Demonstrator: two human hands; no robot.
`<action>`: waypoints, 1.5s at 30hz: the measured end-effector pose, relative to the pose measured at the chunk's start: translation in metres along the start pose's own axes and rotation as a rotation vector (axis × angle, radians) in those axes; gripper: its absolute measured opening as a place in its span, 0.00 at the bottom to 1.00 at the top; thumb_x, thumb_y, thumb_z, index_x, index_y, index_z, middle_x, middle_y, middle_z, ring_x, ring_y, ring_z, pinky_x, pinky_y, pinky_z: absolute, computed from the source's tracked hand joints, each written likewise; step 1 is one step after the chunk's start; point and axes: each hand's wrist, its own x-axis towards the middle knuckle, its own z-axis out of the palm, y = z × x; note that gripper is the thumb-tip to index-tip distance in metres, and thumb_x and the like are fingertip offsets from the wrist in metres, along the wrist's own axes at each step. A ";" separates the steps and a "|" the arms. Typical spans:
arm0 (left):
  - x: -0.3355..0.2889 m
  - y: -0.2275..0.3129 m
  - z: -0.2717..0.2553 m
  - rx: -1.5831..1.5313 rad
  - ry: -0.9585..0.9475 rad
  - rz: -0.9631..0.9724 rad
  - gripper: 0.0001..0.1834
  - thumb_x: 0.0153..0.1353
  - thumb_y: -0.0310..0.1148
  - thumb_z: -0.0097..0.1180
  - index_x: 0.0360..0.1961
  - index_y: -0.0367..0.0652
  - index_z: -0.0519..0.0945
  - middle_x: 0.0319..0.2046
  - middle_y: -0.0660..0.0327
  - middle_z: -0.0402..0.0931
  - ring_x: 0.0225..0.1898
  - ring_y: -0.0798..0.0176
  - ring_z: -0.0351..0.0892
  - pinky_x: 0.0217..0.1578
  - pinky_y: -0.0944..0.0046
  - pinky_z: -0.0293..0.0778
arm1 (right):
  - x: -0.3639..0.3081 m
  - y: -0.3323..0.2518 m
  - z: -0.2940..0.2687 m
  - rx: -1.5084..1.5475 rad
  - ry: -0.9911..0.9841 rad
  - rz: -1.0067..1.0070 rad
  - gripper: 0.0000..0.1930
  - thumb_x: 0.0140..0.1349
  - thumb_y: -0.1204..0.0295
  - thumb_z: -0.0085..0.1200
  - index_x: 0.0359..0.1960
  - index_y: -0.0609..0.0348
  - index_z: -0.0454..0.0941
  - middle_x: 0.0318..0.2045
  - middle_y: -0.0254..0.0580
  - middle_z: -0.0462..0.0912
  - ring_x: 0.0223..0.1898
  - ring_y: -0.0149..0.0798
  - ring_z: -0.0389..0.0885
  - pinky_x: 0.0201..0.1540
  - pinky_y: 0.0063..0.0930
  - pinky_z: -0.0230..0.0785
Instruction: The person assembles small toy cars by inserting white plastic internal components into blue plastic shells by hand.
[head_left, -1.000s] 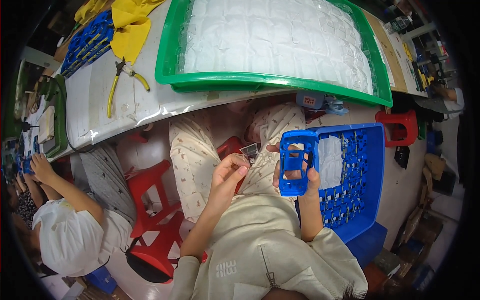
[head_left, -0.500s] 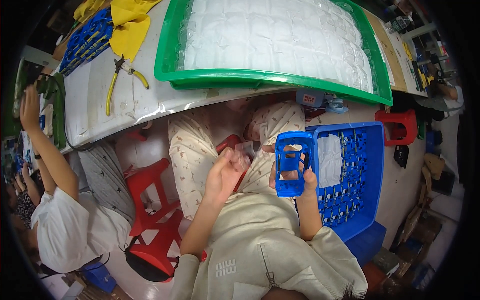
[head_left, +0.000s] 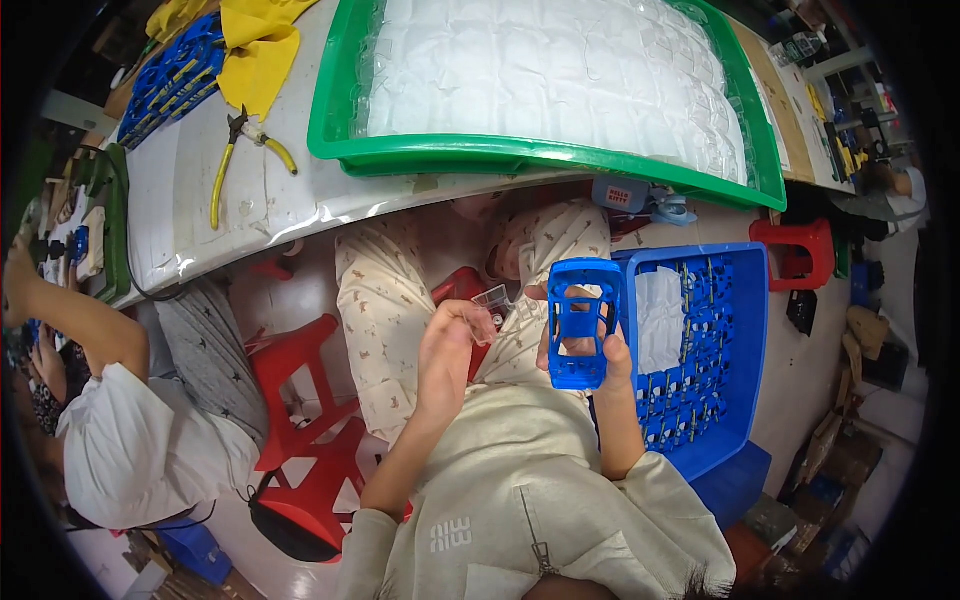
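Over my lap, my right hand [head_left: 617, 358] grips a blue toy car body shell [head_left: 583, 374] by its edges, with the window openings facing up. To its left, my left hand [head_left: 447, 350] pinches a clear plastic window piece [head_left: 491, 307] between thumb and fingers. The clear piece stands apart from the shell, a short way off its left side. On my right, next to the shell, a blue crate [head_left: 752, 345] holds rows of blue car parts [head_left: 700, 385] and a white padded sheet [head_left: 659, 320].
A green tray [head_left: 440, 158] lined with white sheets over clear parts sits on the table [head_left: 300, 205]. Yellow-handled pliers [head_left: 222, 180] lie left of it, near yellow cloth [head_left: 258, 60]. A co-worker [head_left: 150, 440] sits at left beside red stools [head_left: 300, 380].
My left hand has turned the clear window piece, so its shape shows more plainly. The car shell has shifted slightly up and left. The co-worker's arm has lowered.
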 end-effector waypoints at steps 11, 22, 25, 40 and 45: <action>-0.005 0.006 -0.012 -0.141 -0.054 -0.077 0.06 0.54 0.27 0.51 0.33 0.41 0.70 0.30 0.62 0.69 0.34 0.69 0.65 0.42 0.68 0.59 | 0.005 -0.002 0.000 -0.023 0.096 -0.110 0.42 0.51 0.39 0.44 0.56 0.64 0.57 0.48 0.62 0.67 0.27 0.40 0.79 0.27 0.26 0.74; -0.020 0.019 0.017 1.330 -0.310 1.008 0.10 0.43 0.23 0.55 0.28 0.48 0.78 0.29 0.69 0.72 0.29 0.68 0.70 0.32 0.69 0.62 | 0.006 0.006 0.006 -0.165 0.326 -0.123 0.33 0.61 0.44 0.30 0.55 0.61 0.58 0.40 0.57 0.73 0.29 0.39 0.78 0.28 0.26 0.75; -0.025 0.011 0.023 1.775 -0.497 1.286 0.10 0.47 0.30 0.55 0.34 0.49 0.78 0.32 0.69 0.72 0.33 0.70 0.68 0.33 0.69 0.62 | 0.006 0.004 0.010 -0.215 0.280 -0.099 0.32 0.61 0.45 0.30 0.55 0.61 0.57 0.40 0.56 0.73 0.31 0.38 0.78 0.30 0.27 0.75; -0.019 -0.001 0.026 1.844 -0.310 1.302 0.11 0.45 0.30 0.55 0.33 0.48 0.80 0.27 0.70 0.72 0.30 0.71 0.66 0.30 0.70 0.59 | 0.005 0.008 0.009 -0.291 0.209 -0.121 0.33 0.60 0.46 0.36 0.54 0.64 0.57 0.41 0.55 0.72 0.38 0.39 0.77 0.34 0.28 0.75; -0.018 -0.007 0.023 1.913 -0.340 1.309 0.12 0.47 0.35 0.56 0.35 0.48 0.81 0.31 0.70 0.74 0.30 0.70 0.66 0.31 0.70 0.59 | 0.007 0.009 0.018 -0.293 0.217 -0.118 0.35 0.57 0.45 0.39 0.53 0.65 0.56 0.43 0.51 0.71 0.40 0.42 0.76 0.37 0.28 0.73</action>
